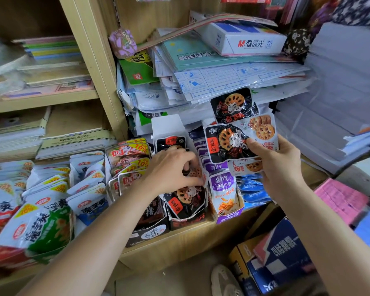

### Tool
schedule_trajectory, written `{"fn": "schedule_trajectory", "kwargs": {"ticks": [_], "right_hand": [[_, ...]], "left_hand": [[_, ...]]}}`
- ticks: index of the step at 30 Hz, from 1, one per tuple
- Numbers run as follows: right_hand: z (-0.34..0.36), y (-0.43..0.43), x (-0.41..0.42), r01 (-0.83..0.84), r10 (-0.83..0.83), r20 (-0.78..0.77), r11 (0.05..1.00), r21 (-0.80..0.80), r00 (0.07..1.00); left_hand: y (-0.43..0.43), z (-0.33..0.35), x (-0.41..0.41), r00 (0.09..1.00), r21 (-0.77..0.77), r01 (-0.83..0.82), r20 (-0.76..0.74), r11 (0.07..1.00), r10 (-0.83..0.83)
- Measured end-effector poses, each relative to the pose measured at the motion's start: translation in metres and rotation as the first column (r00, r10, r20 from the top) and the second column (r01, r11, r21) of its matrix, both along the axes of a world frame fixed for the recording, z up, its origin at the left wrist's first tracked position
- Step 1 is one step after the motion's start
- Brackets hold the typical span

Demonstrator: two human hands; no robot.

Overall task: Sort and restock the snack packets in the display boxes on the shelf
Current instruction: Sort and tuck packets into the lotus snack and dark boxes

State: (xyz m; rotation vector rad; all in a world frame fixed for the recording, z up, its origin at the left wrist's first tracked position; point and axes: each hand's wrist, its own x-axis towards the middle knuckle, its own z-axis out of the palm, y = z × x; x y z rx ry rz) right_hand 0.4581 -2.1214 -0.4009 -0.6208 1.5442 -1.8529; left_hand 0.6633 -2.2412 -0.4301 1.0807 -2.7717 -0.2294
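Low in the centre of the frame, the left hand (175,167) curls its fingers round the tops of the standing packets (186,195) in the black display box (188,223) at the shelf edge; it should ease them back to open a clean slot, not crumple them. Just right and higher, the right hand (280,165) grips a fan of packets (226,144), black mixed with pale, so only the matching black ones belong here, faces forward. Farther back, stacked paper goods (222,77) overhang, so slide in low.

My left hand (171,167) and right hand (280,161) are bare, forearms uncovered as far as visible. Footwear: one pale, scuffed shoe (223,279).
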Motion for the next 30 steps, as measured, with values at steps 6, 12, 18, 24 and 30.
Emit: {"fn": "schedule_trajectory", "kwargs": {"ticks": [6, 12, 18, 24, 30], "right_hand": [[0.000, -0.001, 0.002, -0.002, 0.002, -0.015, 1.000, 0.007, 1.000], [0.001, 0.000, 0.003, -0.003, 0.003, -0.013, 1.000, 0.011, 1.000], [0.000, 0.001, 0.003, -0.012, 0.012, -0.008, 1.000, 0.011, 1.000], [0.000, 0.000, 0.002, -0.014, 0.014, -0.008, 1.000, 0.011, 1.000], [0.001, 0.000, 0.003, -0.017, 0.017, -0.022, 1.000, 0.001, 1.000]], "left_hand": [[-0.007, 0.005, 0.013, 0.997, 0.132, 0.061, -0.065, 0.989, -0.053], [-0.003, 0.009, 0.011, 0.996, 0.120, 0.061, 0.064, 0.991, -0.069], [0.007, 0.008, -0.002, 0.915, 0.013, 0.067, 0.398, 0.998, -0.067], [0.001, 0.012, 0.002, 0.968, 0.123, 0.048, 0.239, 0.991, -0.076], [-0.015, 0.014, 0.022, 0.930, 0.411, 0.057, -0.353, 0.910, 0.101]]}}
